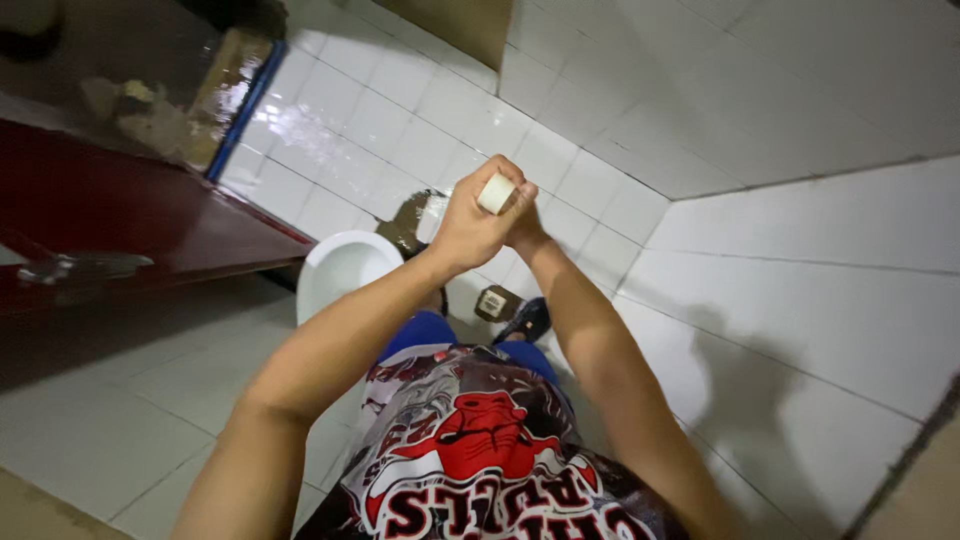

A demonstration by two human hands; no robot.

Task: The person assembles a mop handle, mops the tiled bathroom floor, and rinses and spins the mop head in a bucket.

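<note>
Both my hands are raised together in front of me. My left hand is closed around a small white roll, which looks like a roll of tape. My right hand is pressed against the left from behind and is mostly hidden; its fingertips rest on the far side of the roll. Below my forearms I see my printed red, white and black shirt and blue shorts.
A white toilet bowl stands on the white tiled floor beneath my hands. A dark red door with a metal latch is at the left. White tiled walls close in on the right. A small brown square object lies beside my dark sandal.
</note>
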